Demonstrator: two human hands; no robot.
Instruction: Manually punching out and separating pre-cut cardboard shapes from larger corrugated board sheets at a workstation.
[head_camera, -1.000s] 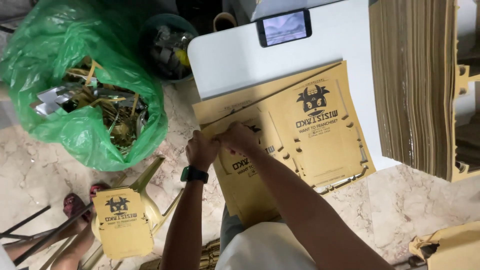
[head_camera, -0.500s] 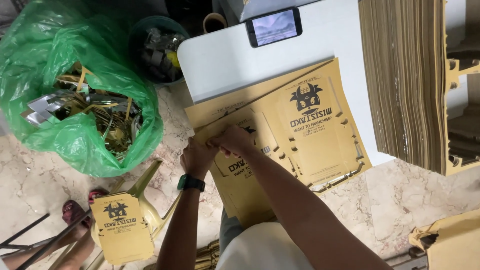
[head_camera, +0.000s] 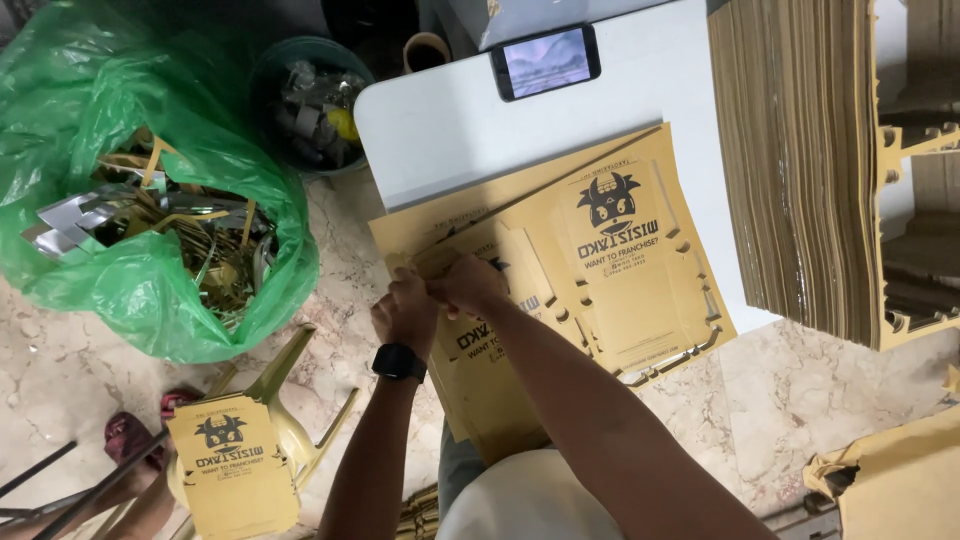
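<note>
1. Gripping one corner of a die-cut kraft cardboard sheet (head_camera: 520, 330), the left hand (head_camera: 405, 312) and right hand (head_camera: 468, 283) sit close together, both closed narrow on the same flap at the sheet's near-left edge; exactly which fingers pinch it is hidden.
2. That sheet lies on a short pile of printed sheets (head_camera: 630, 250) at the near edge of the white table (head_camera: 450, 130), hanging partly over that edge toward the person's lap.
3. Risk, as I judge it: pulling the flap too hard could tear into the printed panel instead of along the cut line.
4. Overhanging the table, the pile could slide off toward the floor if the hands drag it.
5. Leaning on the far right of the table, the tall stack of blanks (head_camera: 800, 170) could tip onto the work.
6. A phone (head_camera: 546, 60) rests at the table's far edge; the green waste bag (head_camera: 150, 190) stands left of the table.
7. Compared with a second ago, both hands remain on the same corner; only the view has shifted slightly.
</note>
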